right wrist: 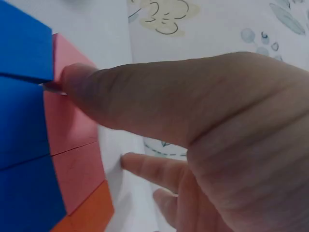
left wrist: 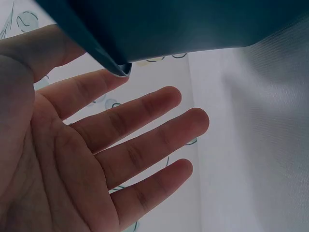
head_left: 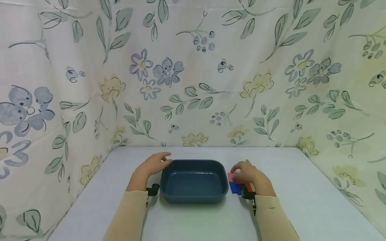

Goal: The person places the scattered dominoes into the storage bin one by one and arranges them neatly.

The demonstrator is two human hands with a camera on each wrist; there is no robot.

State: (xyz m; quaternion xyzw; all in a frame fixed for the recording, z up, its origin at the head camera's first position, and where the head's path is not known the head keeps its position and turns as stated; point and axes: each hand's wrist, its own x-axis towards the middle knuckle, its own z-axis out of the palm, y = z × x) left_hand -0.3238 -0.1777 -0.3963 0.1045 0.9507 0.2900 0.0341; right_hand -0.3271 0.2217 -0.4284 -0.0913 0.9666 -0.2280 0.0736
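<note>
A dark blue rectangular tub point(head_left: 194, 197) stands on the white table between my hands. My left hand point(head_left: 153, 164) is at its far left corner, fingers loosely extended; in the left wrist view the index finger meets the tub's rim point(left wrist: 108, 62). My right hand point(head_left: 248, 174) bends over a cluster of flat-sided blocks right of the tub. In the right wrist view its thumb lies against the end pink block point(right wrist: 62, 46), apparently pinching it, though the index fingertip is hidden there. Another pink block point(right wrist: 72, 123), blue blocks point(right wrist: 21, 125) and an orange block point(right wrist: 94, 208) lie alongside.
The white table point(head_left: 193, 224) runs up to a floral curtain point(head_left: 193, 77) at the back and sides. A dark wrist camera point(head_left: 153, 190) sits under the left wrist, another point(head_left: 248, 194) under the right one, partly covering the blocks.
</note>
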